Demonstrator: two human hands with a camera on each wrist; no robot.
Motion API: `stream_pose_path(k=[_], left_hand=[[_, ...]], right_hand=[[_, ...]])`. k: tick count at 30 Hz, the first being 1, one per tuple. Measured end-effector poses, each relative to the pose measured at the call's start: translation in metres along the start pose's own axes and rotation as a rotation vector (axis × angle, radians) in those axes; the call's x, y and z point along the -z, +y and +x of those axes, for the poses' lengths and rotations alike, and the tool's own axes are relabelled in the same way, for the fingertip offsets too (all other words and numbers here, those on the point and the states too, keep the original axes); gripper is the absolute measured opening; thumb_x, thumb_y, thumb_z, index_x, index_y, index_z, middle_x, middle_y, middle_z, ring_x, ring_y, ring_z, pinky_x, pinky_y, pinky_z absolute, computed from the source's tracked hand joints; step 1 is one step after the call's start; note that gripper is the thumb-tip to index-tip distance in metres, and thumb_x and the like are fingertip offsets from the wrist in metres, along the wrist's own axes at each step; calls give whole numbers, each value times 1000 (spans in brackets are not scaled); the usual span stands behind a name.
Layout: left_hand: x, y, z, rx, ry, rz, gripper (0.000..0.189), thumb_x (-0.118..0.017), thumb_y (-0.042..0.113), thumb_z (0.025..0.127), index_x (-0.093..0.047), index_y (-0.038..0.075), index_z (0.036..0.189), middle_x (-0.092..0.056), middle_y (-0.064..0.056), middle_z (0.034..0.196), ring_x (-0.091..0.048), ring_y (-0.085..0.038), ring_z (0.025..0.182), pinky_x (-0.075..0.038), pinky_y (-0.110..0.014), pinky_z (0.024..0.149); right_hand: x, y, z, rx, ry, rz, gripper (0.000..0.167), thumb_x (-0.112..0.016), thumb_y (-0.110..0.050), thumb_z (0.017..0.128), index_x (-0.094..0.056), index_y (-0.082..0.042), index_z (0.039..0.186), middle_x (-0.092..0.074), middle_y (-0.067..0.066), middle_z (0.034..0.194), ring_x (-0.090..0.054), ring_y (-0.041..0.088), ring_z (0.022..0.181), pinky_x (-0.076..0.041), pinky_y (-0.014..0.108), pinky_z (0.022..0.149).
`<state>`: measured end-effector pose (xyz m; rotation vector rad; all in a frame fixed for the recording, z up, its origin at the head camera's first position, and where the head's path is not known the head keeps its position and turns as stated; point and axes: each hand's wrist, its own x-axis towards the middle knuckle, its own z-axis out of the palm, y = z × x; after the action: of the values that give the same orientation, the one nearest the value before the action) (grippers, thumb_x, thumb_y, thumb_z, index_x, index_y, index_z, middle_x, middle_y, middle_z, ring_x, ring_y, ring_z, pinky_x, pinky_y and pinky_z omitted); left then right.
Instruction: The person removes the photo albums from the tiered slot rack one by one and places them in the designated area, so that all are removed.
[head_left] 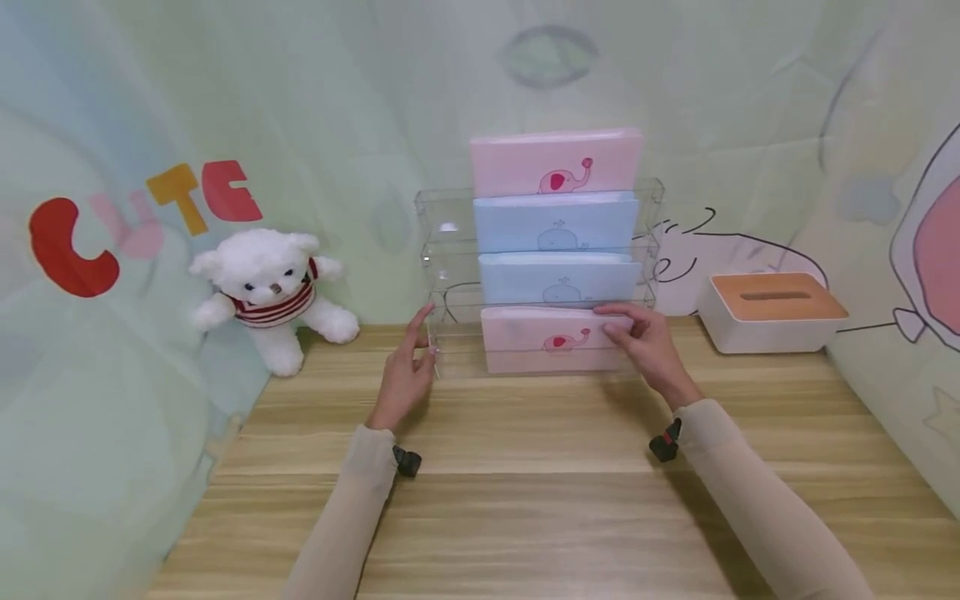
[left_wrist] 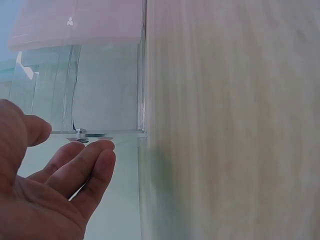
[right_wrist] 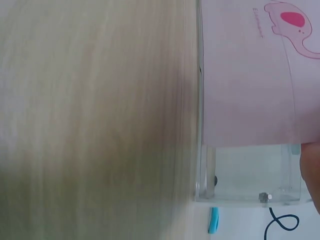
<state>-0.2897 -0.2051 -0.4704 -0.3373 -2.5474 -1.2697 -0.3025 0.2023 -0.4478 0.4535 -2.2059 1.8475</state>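
Observation:
A clear plastic rack (head_left: 453, 321) stands against the backdrop, with folders in its stacked tiers. The lowest holds a pink elephant folder (head_left: 517, 340); above it are two blue whale folders (head_left: 517, 279) and another pink folder (head_left: 502, 162) at the top. My right hand (head_left: 651, 354) pinches the lowest pink folder near its upper right corner, thumb in front and index finger at the top edge. My left hand (head_left: 405, 379) touches the rack's left side. In the left wrist view, its loosely extended fingers (left_wrist: 82, 170) rest beside a small metal fastener on the side panel.
A white plush bear (head_left: 270, 292) in a striped top sits left of the rack. On the right is a white tissue box (head_left: 776, 312) with a wood-coloured lid. The wooden table (head_left: 525, 500) meets a printed cloth backdrop (head_left: 360, 117) behind the rack.

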Motion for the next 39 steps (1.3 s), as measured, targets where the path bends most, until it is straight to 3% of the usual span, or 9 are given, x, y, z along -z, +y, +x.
stream_pose_path(k=[6,11,15,30,39], left_hand=[[1,-1,-1,0,4,8,78,-55,6,108,-27,48,167,-70,-19,116,-32,-3,46,-37,-21,49],[1,1,-1,-1,3,7,77,-56,5,108,-28,46,168,-72,-21,117,-33,-1,45,-38,-21,48],[1,1,-1,0,1,3,77,-56,5,108,-28,46,168,-72,-23,119,-32,1,44,-38,-22,49],[1,-1,1,12,-3,7,78,-55,7,109,-26,51,167,-73,-21,118,-35,-4,46,-40,-22,50],[0,-4,2,-13,-7,-6,77,-54,3,109,-27,45,168,-72,-23,115,-48,-7,54,-43,-24,56]], right_hand=[[-7,-1,1,-37,65,28,24,-68,1,102,-76,-1,125,-74,-17,122,-60,6,121,-47,18,101],[-11,-4,2,-63,130,23,25,-71,0,100,-82,-13,119,-79,-5,124,-63,6,115,-48,18,96],[-13,-7,3,-58,154,10,23,-72,1,100,-82,-8,118,-81,-1,124,-65,3,115,-49,16,97],[-11,-56,12,-54,228,3,22,-71,-11,103,-81,-7,122,-81,-13,112,-72,6,105,-58,15,93],[-15,-77,9,-116,234,6,25,-71,-14,103,-81,-13,126,-79,-2,127,-70,10,114,-59,20,100]])
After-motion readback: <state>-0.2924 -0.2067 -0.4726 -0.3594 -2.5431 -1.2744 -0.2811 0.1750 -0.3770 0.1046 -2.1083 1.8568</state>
